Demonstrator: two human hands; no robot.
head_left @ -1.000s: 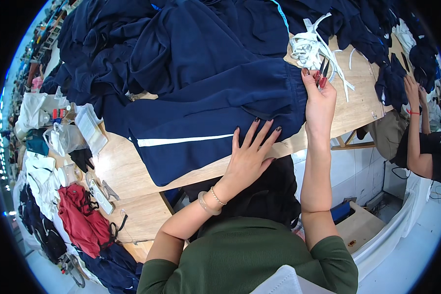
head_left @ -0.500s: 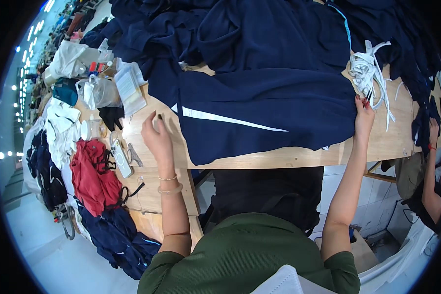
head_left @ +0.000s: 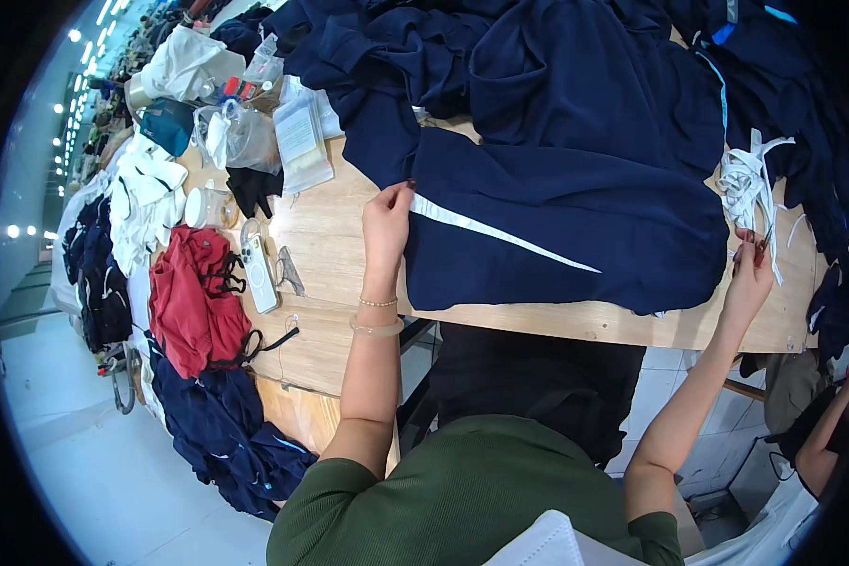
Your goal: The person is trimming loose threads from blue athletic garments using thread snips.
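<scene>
Your L hand (head_left: 387, 231) pinches navy striped pants (head_left: 538, 208), lying @ its 3 o'clock, axis approx 9–3; R hand (head_left: 750, 281) near far end, can't tell grip.

Bright, lamps (head_left: 74, 36) upper left, curved edges

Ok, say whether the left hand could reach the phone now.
Probably yes: the phone lies uncovered on the table, left of the left hand, only glasses between, though that hand seems to pinch the navy garment.

No readable lettering or numbers
</scene>
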